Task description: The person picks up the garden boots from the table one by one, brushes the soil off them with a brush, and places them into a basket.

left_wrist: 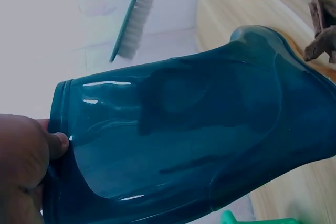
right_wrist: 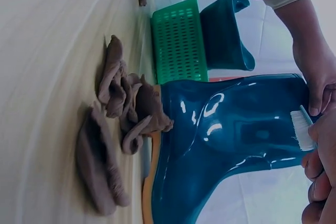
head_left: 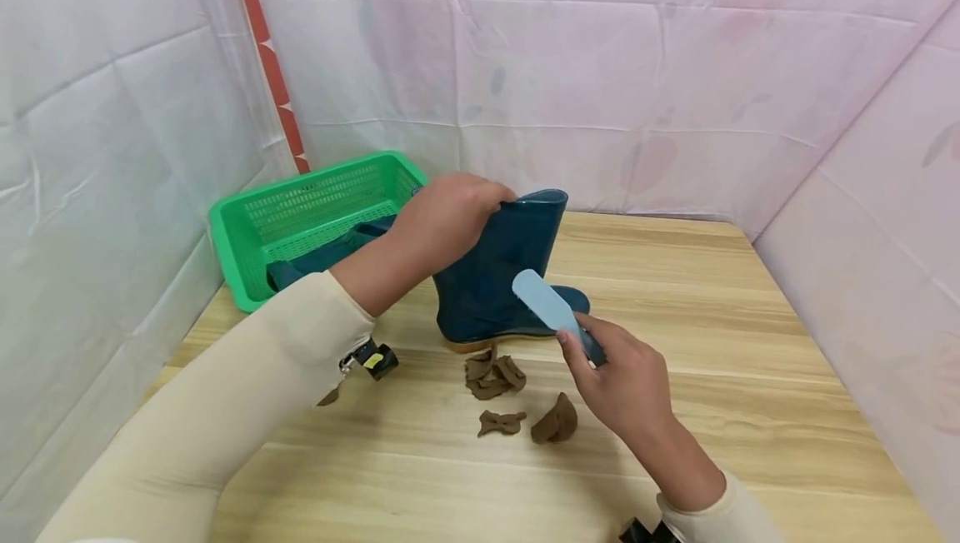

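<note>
A dark teal rubber boot point(head_left: 491, 285) stands upright on the table, its toe pointing right in the head view. My left hand point(head_left: 453, 214) grips the top rim of its shaft, with the thumb point(left_wrist: 60, 142) on the outer face. My right hand point(head_left: 630, 376) holds a scrub brush point(head_left: 545, 301) by its handle. The brush has a light blue back, and its white bristles point(left_wrist: 137, 22) show in the left wrist view. There, a small gap separates the brush from the boot's shaft.
Several brown, clay-like clumps point(head_left: 491, 375) lie on the wooden table point(head_left: 712, 343) before the boot. A green perforated basket point(head_left: 232, 256) at the back left holds a second teal boot point(head_left: 326, 256). Pale printed cloth point(head_left: 600, 68) hangs behind and at both sides.
</note>
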The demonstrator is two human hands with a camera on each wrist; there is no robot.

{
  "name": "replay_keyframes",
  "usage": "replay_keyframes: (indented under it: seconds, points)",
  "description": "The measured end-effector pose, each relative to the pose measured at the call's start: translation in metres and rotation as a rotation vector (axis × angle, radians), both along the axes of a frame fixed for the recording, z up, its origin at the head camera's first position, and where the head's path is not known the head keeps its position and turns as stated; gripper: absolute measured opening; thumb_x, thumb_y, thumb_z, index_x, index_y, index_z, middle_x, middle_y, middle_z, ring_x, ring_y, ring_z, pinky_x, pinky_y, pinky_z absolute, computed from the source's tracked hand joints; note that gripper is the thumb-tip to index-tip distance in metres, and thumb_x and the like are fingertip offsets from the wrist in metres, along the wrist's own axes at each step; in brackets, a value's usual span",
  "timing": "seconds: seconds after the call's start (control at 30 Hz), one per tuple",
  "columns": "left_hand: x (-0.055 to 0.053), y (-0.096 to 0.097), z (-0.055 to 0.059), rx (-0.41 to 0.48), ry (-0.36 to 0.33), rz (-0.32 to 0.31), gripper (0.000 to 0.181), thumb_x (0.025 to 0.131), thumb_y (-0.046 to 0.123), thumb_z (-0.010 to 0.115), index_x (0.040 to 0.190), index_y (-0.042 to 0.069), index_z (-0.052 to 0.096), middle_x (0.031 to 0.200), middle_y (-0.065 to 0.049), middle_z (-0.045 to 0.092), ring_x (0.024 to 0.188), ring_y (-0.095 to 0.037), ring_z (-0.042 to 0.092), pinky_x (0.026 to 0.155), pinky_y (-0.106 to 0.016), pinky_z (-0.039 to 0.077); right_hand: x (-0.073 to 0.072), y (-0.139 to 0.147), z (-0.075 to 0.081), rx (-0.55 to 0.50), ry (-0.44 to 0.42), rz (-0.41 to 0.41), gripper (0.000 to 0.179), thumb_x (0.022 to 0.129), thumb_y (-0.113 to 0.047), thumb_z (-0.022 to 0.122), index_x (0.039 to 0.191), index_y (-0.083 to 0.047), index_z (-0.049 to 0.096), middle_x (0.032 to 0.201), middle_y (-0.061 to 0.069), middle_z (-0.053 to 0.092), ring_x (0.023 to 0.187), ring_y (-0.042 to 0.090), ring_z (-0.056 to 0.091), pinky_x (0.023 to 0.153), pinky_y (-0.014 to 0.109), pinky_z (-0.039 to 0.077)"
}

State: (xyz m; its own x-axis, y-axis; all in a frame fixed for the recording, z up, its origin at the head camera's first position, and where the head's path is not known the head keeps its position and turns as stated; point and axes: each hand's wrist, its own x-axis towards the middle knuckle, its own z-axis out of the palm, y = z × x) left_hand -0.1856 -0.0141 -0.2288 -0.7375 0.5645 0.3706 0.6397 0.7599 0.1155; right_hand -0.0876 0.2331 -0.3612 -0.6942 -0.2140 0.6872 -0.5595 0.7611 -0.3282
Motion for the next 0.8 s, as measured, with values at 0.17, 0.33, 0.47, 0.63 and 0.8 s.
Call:
replay_keyframes:
  seconds: [0.17, 0.33, 0.47, 0.63, 0.8]
  points:
    - [-0.003, 0.000, 0.001, 0.052, 0.028, 0.021, 0.027, 0.104, 0.008, 0.060, 0.127, 0.010, 0.074, 0.119, -0.006, 0.074, 0.108, -0.021, 0.070, 0.092, -0.034, 0.056, 0.004, 0.005, -0.006, 0.000, -0.100, -0.046, 0.030, 0.087, -0.014, 0.081, 0.111, 0.002, 0.076, 0.089, 0.014, 0.075, 0.058, 0.014, 0.054, 0.048, 0.031, 0.042]
    - [-0.003, -0.002, 0.004, 0.071, 0.070, 0.000, 0.026, 0.104, 0.009, 0.062, 0.126, 0.011, 0.075, 0.117, -0.006, 0.074, 0.105, -0.021, 0.071, 0.089, -0.034, 0.057, 0.009, 0.012, -0.016, 0.005, -0.235, -0.094, 0.026, 0.091, -0.019, 0.079, 0.111, -0.002, 0.077, 0.079, 0.004, 0.069, 0.057, 0.011, 0.049, 0.048, 0.031, 0.038]
    - [-0.004, -0.004, 0.011, 0.062, 0.099, -0.019, 0.027, 0.104, 0.009, 0.060, 0.126, 0.011, 0.074, 0.119, -0.006, 0.074, 0.107, -0.021, 0.071, 0.090, -0.034, 0.057, 0.012, 0.018, -0.023, -0.001, -0.309, -0.114, 0.024, 0.093, -0.021, 0.077, 0.110, -0.004, 0.078, 0.072, -0.002, 0.064, 0.055, 0.010, 0.047, 0.048, 0.030, 0.037]
    - [-0.008, -0.009, 0.024, 0.047, 0.124, -0.023, 0.027, 0.106, 0.010, 0.057, 0.127, 0.011, 0.074, 0.119, -0.007, 0.074, 0.108, -0.021, 0.070, 0.090, -0.033, 0.057, 0.016, 0.027, -0.031, 0.019, -0.390, -0.131, 0.028, 0.095, -0.026, 0.076, 0.112, -0.004, 0.077, 0.071, -0.005, 0.063, 0.054, 0.010, 0.047, 0.047, 0.029, 0.038]
    - [-0.017, -0.013, 0.038, 0.088, 0.168, -0.028, 0.025, 0.106, 0.009, 0.058, 0.124, 0.010, 0.076, 0.116, -0.008, 0.075, 0.105, -0.022, 0.072, 0.087, -0.034, 0.057, 0.016, 0.033, -0.036, 0.022, -0.439, -0.149, 0.031, 0.097, -0.029, 0.073, 0.114, -0.004, 0.076, 0.070, -0.006, 0.062, 0.055, 0.011, 0.048, 0.047, 0.030, 0.038]
